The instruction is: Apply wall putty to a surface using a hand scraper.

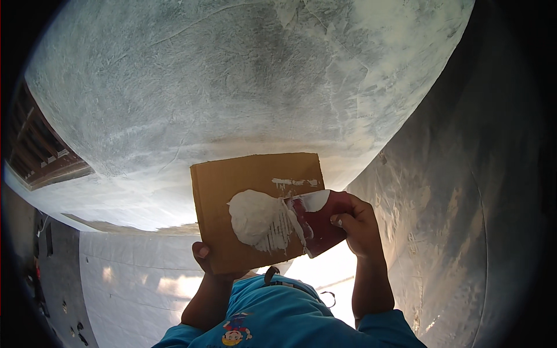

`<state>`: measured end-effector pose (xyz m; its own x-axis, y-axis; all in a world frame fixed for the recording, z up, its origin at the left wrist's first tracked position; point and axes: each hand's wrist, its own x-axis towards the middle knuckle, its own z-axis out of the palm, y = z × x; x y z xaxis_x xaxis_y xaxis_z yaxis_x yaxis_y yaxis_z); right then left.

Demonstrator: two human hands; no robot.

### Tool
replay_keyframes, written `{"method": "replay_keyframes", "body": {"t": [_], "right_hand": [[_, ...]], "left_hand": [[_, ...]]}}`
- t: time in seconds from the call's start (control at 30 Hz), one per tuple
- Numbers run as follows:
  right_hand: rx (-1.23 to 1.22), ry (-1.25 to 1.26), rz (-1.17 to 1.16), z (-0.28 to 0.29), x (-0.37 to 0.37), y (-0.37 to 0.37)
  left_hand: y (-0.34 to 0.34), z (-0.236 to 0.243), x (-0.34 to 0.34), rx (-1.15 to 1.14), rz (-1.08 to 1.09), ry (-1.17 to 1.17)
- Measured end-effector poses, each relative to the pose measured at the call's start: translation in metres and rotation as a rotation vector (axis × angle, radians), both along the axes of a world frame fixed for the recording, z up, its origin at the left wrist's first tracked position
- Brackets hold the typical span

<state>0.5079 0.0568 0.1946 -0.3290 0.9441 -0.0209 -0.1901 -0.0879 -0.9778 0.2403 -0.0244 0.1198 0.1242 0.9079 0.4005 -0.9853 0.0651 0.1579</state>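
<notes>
My left hand (204, 258) grips the lower left corner of a flat brown board (217, 185), thumb on top and the other fingers hidden beneath. On the board lies a round mound of white putty (250, 214), with ridged smears trailing to its right and a thin streak near the far right edge. Pinched between thumb and fingers of my right hand (357, 223) is a dark red, flat scraper (325, 223). White putty coats its left edge, which touches the board beside the mound.
A wall (232, 87) with patchy white and grey coating rises ahead. At the left is a brown barred window (40, 139). Another greyish wall (452, 203) stands at the right. Pale sheeting or flooring (127, 267) spreads below, with small dark objects (81, 333) at the lower left.
</notes>
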Motion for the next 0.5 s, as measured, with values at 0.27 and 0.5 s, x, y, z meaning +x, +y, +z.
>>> {"method": "replay_keyframes", "body": {"t": [0.27,0.5], "right_hand": [[-0.064,-0.083,0.113,-0.007,0.008,-0.015],[-0.06,-0.085,0.103,-0.009,0.006,-0.013]], "left_hand": [[0.0,-0.009,-0.008,-0.023,0.072,0.105],[0.005,-0.011,-0.005,-0.045,0.046,0.091]]}}
